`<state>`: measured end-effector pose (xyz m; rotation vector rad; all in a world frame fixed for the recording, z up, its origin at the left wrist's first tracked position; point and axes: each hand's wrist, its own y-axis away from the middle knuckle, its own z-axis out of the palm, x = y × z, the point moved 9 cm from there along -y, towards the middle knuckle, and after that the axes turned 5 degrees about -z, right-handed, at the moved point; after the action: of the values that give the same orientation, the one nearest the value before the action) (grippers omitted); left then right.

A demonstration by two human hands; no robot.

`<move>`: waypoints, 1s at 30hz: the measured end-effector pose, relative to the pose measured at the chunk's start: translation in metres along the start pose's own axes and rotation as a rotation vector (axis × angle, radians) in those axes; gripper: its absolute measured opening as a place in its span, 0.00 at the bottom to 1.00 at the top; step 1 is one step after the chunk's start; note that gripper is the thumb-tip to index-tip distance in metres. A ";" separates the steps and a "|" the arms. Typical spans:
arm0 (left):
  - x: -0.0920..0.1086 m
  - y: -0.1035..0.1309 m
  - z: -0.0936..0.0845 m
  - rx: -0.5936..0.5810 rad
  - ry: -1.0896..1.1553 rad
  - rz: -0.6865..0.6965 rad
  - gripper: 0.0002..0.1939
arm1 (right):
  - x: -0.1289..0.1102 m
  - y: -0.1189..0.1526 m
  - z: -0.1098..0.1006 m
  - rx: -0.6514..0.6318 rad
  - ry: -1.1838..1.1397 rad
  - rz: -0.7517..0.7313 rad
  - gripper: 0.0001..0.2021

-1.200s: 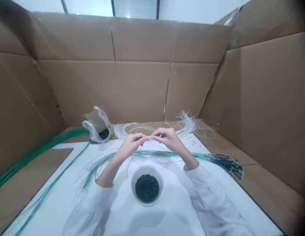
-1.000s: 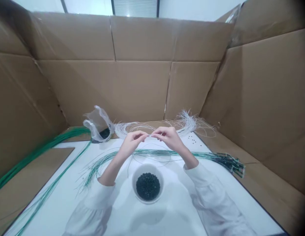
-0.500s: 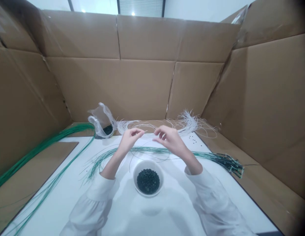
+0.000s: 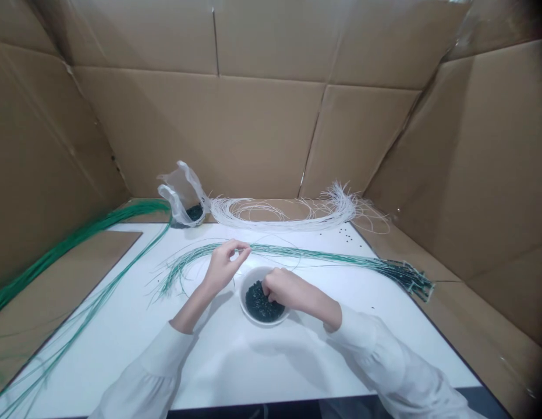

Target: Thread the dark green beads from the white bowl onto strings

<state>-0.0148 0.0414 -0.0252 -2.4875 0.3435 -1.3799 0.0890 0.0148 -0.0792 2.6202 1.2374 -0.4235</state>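
Observation:
My left hand (image 4: pixel 225 265) is raised over the green strands, thumb and forefinger pinched on a thin cord that is barely visible. Beside it, my right hand (image 4: pixel 284 288) reaches into a white bowl (image 4: pixel 245 309). Its fingers are bent together among small dark green beads (image 4: pixel 258 302), and the fingertips are partly hidden, so what they grip does not show. Behind both hands a bundle of green strands (image 4: pixel 323 254) lies across the table, with dark beaded ends (image 4: pixel 406 279) at the right.
A plastic bag (image 4: pixel 177 201) with dark beads stands at the back left, beside coiled white cords (image 4: pixel 288 224). More green strands (image 4: pixel 100 224) run down the left side. Loose beads (image 4: pixel 347 235) are scattered at the back right. Cardboard walls (image 4: pixel 187 128) enclose the white table (image 4: pixel 201 366).
My right hand has come down from beside the left hand into the bowl of beads. My left hand stays pinched, slightly lower. The view has tilted downward.

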 end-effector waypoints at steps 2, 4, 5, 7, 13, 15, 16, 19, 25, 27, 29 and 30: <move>0.005 0.008 0.008 -0.046 0.013 0.015 0.10 | 0.002 -0.002 -0.004 0.006 0.001 0.013 0.07; 0.007 0.013 0.015 -0.083 0.032 0.005 0.09 | 0.003 -0.003 -0.007 0.009 -0.007 0.013 0.09; 0.007 0.015 0.017 -0.095 0.042 -0.007 0.09 | 0.003 -0.003 -0.007 0.002 -0.013 0.014 0.09; 0.004 0.018 0.020 -0.102 0.058 -0.048 0.09 | 0.004 -0.003 -0.005 -0.015 -0.004 0.020 0.07; -0.005 0.021 0.023 -0.122 0.162 -0.153 0.12 | -0.004 -0.007 0.005 -0.023 0.105 -0.012 0.04; -0.010 0.021 0.026 -0.132 0.210 -0.190 0.11 | -0.005 -0.008 0.003 -0.023 0.117 0.011 0.04; -0.013 0.021 0.028 -0.137 0.242 -0.213 0.11 | -0.004 -0.007 0.002 -0.027 0.114 0.032 0.03; -0.019 0.020 0.033 -0.143 0.332 -0.250 0.10 | -0.001 -0.004 -0.005 -0.018 0.064 0.062 0.03; -0.024 0.018 0.018 0.012 0.331 -0.266 0.09 | 0.017 0.002 -0.034 0.236 -0.360 0.029 0.07; -0.021 0.018 0.013 0.054 0.341 -0.251 0.09 | 0.029 0.005 -0.046 0.366 -0.535 0.055 0.07; -0.015 0.016 0.009 0.068 0.369 -0.226 0.10 | 0.034 0.009 -0.055 0.453 -0.683 0.052 0.08; -0.011 0.014 0.008 0.069 0.380 -0.211 0.10 | 0.035 0.010 -0.059 0.481 -0.747 0.050 0.09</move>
<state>-0.0151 0.0327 -0.0432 -2.2484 0.1054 -1.9195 0.1281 0.0522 -0.0352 2.4016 0.8733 -1.6696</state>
